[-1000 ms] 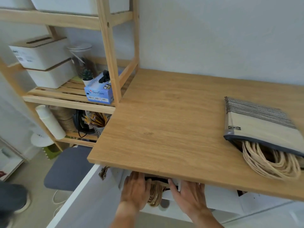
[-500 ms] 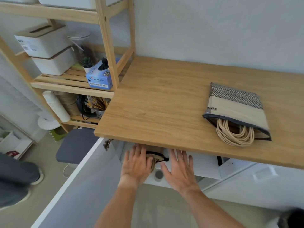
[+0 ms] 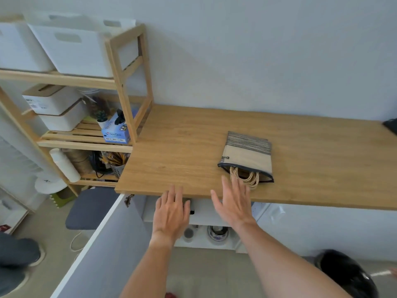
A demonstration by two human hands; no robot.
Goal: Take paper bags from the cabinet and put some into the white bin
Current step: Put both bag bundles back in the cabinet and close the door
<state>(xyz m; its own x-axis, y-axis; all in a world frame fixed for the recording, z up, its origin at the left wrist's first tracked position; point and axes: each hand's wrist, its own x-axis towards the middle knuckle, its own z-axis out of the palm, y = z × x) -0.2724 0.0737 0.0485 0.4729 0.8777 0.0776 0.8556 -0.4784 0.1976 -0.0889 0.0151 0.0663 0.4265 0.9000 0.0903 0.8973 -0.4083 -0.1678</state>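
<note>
A beige striped pouch (image 3: pixel 247 157) lies on the wooden counter (image 3: pixel 182 151), with the twisted handles of paper bags (image 3: pixel 245 179) spilling from its open front end. My right hand (image 3: pixel 233 205) hovers open just in front of those handles, fingers spread. My left hand (image 3: pixel 171 214) is open too, held in front of the open cabinet (image 3: pixel 206 214) under the counter. A dark edge of something shows past its fingers; what it is I cannot tell. White bins (image 3: pixel 73 50) stand on the top shelf at the left.
The white cabinet door (image 3: pixel 103 244) stands open to my left. A wooden shelf unit (image 3: pixel 126 87) holds white boxes, a blue glove box (image 3: pixel 116 131) and a cup of pencils (image 3: pixel 117 163). A grey stool (image 3: pixel 86 211) stands below it. Jars sit on the cabinet's lower shelf.
Both hands have come out from under the counter and opened; the bag handles seen between them are gone from view. The view has pulled back and tilted up, showing the white bins.
</note>
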